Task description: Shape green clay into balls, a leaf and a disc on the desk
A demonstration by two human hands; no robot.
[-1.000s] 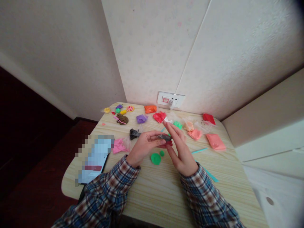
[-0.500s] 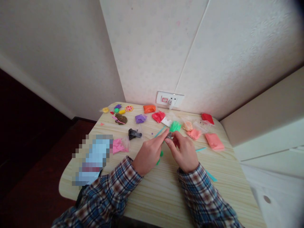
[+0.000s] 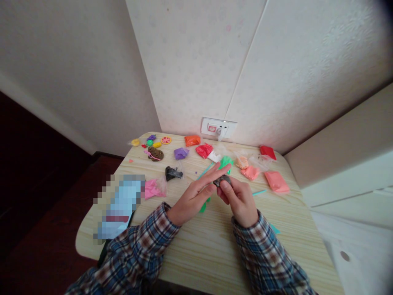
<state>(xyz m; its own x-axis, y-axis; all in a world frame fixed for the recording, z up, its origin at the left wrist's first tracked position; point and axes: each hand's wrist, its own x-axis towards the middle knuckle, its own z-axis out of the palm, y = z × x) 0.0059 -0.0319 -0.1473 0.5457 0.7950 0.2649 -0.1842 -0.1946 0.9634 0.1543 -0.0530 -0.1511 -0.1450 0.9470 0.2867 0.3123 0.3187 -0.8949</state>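
Note:
Over the middle of the table, my right hand (image 3: 242, 201) pinches a dark grey-brown lump of modelling clay (image 3: 222, 180) between thumb and fingers. My left hand (image 3: 194, 198) is open, its fingers stretched out along the far left side of the lump, with the thumb close to the lump's near edge. Whether the left thumb presses on it I cannot tell. Green clay pieces (image 3: 203, 206) lie on the table beneath, partly hidden by my left hand. Behind my fingers sits a bag of green clay (image 3: 226, 161).
Several clay packets line the wooden table (image 3: 196, 254): black (image 3: 173, 173), pink (image 3: 153, 188), purple (image 3: 181, 153), red (image 3: 204, 150), coral (image 3: 276, 181). Small clay models, including a brown coiled one (image 3: 155, 154), stand back left. A blurred-out phone (image 3: 121, 207) lies left; a wall socket (image 3: 219, 128) is behind.
My left fingers have straightened and opened away from the clay. My right hand has turned slightly and now holds the lump, which shows more clearly.

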